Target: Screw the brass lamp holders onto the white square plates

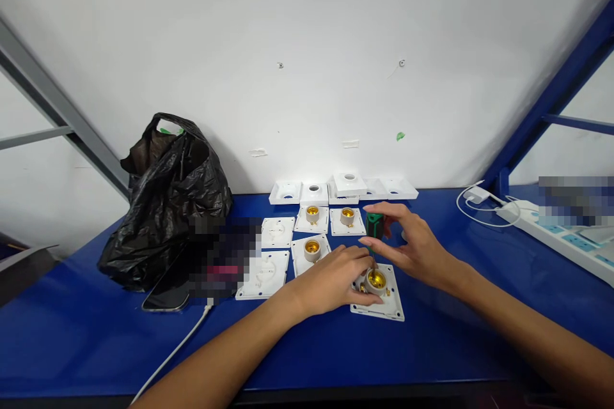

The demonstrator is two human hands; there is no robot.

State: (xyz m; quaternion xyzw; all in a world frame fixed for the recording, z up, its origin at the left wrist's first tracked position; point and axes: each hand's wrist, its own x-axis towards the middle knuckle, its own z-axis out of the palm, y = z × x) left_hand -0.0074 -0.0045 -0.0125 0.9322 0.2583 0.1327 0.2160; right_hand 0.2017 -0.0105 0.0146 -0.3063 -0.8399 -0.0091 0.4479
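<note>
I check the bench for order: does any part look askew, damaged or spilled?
Nothing stands out. The socket plate lies flat under the left hand; the right hand holds the green screwdriver upright over it.

A blue table (432,358) carries everything. Far left sits a crumpled black plastic bag (167,204), with a phone (165,297) lying flat just near of it and a white cable (173,351) trailing toward the near edge. At centre lie white socket plates (307,230) in rows, some with brass lamp holders. Far right rests a white power strip (561,233) with a charger (474,195).
</note>
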